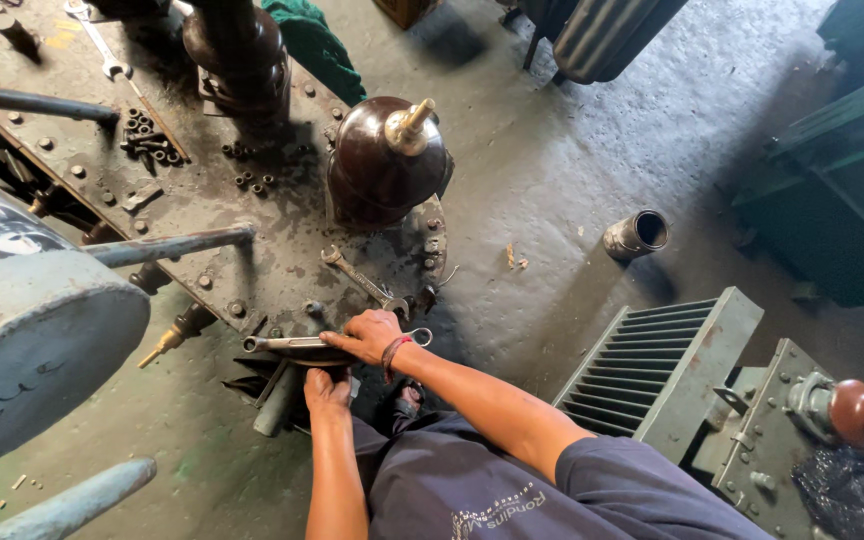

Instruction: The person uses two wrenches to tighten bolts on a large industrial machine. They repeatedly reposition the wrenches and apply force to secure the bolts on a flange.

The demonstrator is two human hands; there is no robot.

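Observation:
My right hand point(367, 333) grips a steel spanner point(277, 343) that lies flat along the near edge of a grimy transformer lid point(202, 200). Just below, my left hand point(326, 388) reaches under the lid's edge; what it holds is hidden. A second spanner point(360, 280) lies loose on the lid right behind my right hand. A brown porcelain bushing point(382, 165) with a brass stud stands behind that.
A taller bushing point(237, 50) and a pile of bolts point(147, 135) sit further back on the lid, with another spanner point(97, 42). A grey tank point(22, 320) looms left. A finned unit point(652, 360) stands right; a short pipe point(637, 233) lies on the floor.

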